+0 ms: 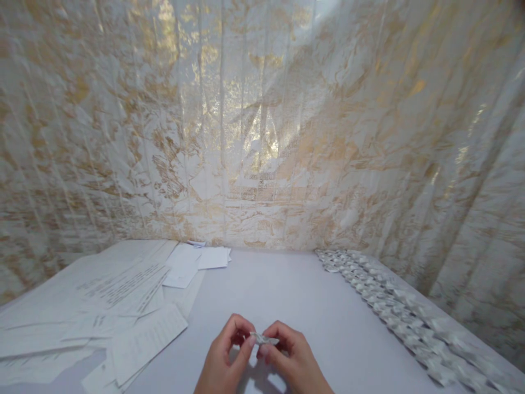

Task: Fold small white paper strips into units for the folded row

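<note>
Paper piece (pixel 266 340), small and folded, sits between the two hands, low at the middle of the view and in front of the pale table (pixel 279 284). The left hand (pixel 223 350) has its thumb and forefinger closed on one end of it, the other fingers curled under and partly hidden. The right hand (pixel 298 353) pinches the opposite end in much the same way, thumb and forefinger together. Left of the hands, printed sheets (pixel 123 287) lie overlapping in a loose spread, with a stack of paper strips (pixel 147 342) at the near edge, set at a slant. Beyond them, near the back, are blank white papers (pixel 182 265). Along the table's right side run rows of folded paper pieces (pixel 394 309), set close together. A white and gold patterned curtain (pixel 262 137) hangs behind the table
</note>
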Available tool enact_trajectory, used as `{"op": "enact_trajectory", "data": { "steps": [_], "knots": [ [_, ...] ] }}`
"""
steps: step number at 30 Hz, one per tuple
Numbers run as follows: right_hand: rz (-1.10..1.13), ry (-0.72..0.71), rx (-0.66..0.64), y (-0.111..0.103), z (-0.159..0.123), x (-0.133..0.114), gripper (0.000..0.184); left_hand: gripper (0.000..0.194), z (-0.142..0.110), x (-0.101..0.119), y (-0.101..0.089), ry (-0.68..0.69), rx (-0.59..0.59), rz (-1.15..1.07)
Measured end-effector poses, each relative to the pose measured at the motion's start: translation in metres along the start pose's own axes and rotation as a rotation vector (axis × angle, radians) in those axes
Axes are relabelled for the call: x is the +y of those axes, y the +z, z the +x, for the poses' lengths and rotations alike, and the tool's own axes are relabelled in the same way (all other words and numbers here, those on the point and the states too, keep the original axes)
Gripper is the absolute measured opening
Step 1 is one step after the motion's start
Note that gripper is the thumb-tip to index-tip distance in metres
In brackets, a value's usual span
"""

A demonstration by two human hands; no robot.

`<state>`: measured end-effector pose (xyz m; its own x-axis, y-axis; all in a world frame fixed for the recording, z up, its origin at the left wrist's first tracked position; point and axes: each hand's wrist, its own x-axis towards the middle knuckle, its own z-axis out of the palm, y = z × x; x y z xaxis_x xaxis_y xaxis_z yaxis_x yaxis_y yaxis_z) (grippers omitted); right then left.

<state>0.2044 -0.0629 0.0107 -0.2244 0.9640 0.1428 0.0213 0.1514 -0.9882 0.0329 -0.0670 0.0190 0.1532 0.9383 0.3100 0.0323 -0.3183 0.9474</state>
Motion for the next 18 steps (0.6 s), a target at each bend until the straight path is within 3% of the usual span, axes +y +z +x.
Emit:
{"op": "enact_trajectory", "data": {
  "steps": [9,18],
  "knots": [
    [-0.13,-0.003,0.011,-0.001,0.0,-0.009,0.05,0.027,0.005,0.002,-0.006,-0.011,-0.103,0.188],
    [-0.159,-0.037,0.019,0.001,-0.001,-0.011,0.046,0.031,0.006,0.009,-0.01,0.154,-0.128,0.319]
  ]
}}
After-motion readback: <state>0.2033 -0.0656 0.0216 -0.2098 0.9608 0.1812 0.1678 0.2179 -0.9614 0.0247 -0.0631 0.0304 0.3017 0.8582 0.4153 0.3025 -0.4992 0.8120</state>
